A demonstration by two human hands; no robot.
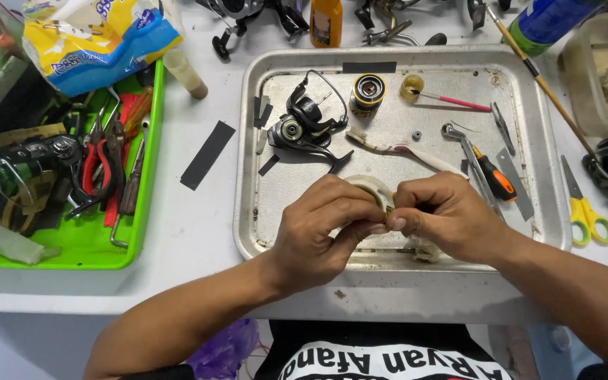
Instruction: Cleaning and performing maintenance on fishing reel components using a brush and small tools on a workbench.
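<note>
A white table (198,232) carries everything. Its middle is taken by a large metal tray (262,211), and a green plastic bin (146,211) of pliers and other hand tools sits along the table's left edge, with a yellow-and-blue bag (86,39) at its far left corner.

Over the tray's near edge both hands meet. The left hand (314,236) and the right hand (448,218) have their fingers curled tight, pinching between them a small pale round part (374,188), which is mostly hidden by the knuckles.

Toward the tray's far left corner lies a black fishing-reel body (304,127), just beyond the hands. A black-and-gold spool (367,93) stands at the far edge. An orange-handled screwdriver (492,177) lies by the right edge, close to the right hand. Off the tray, yellow-and-green scissors (585,211) rest at the table's right edge, and a black strip of tape (207,155) lies between bin and tray.
</note>
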